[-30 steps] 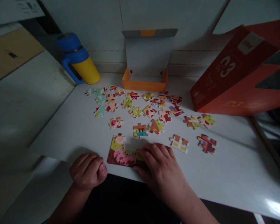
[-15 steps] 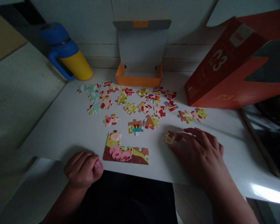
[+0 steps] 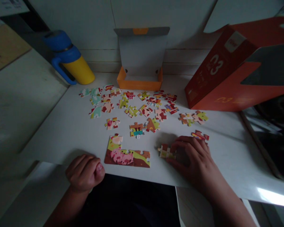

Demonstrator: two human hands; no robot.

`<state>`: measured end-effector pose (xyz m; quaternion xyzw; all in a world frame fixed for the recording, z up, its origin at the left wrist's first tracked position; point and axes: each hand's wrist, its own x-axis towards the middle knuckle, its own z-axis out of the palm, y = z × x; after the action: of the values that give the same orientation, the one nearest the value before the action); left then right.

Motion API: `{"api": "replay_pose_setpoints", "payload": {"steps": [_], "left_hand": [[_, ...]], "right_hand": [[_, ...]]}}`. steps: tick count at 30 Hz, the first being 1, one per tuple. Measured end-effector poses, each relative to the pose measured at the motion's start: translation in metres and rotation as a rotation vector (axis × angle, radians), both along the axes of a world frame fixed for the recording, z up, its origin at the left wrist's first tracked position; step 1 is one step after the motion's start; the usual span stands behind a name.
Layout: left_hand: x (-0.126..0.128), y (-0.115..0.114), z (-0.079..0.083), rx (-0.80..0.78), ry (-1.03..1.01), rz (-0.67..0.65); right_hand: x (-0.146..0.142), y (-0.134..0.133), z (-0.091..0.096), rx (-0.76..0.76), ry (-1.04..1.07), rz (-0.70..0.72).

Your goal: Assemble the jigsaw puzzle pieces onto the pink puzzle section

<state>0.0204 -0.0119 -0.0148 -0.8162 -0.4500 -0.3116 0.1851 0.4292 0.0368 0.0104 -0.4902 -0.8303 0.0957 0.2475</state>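
Observation:
My right hand (image 3: 191, 157) pinches a brown and cream jigsaw puzzle piece (image 3: 166, 151) between thumb and fingers, to the right of a joined L-shaped section of puzzle (image 3: 126, 157) with a pink pig on it. A gap of table lies between the held piece and that section. Curled in a fist at the table's front edge, my left hand (image 3: 85, 171) is just left of the section; whether its fingers enclose anything is hidden. Beyond the right hand's knuckles lies a red and purple puzzle piece (image 3: 200, 135), partly covered.
Several loose puzzle pieces (image 3: 131, 111) are spread over the middle of the white table (image 3: 61, 126). Behind them stands an open orange box (image 3: 139, 84). A blue and yellow jug (image 3: 81, 70) is at the back left, and a tall red box (image 3: 217, 82) at the right.
My right hand has moved left and nearer to me, bringing the held piece closer to the joined section. The red and purple piece behind it has come into view. My left hand stays put.

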Motion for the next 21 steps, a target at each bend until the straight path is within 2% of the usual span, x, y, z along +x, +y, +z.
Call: {"api": "replay_pose_setpoints", "payload": {"steps": [21], "left_hand": [[-0.0017,-0.0001,-0.0018,0.012,0.011,0.007]], "right_hand": [[-0.0011,-0.0027,-0.0004,-0.047,0.022,0.023]]}}
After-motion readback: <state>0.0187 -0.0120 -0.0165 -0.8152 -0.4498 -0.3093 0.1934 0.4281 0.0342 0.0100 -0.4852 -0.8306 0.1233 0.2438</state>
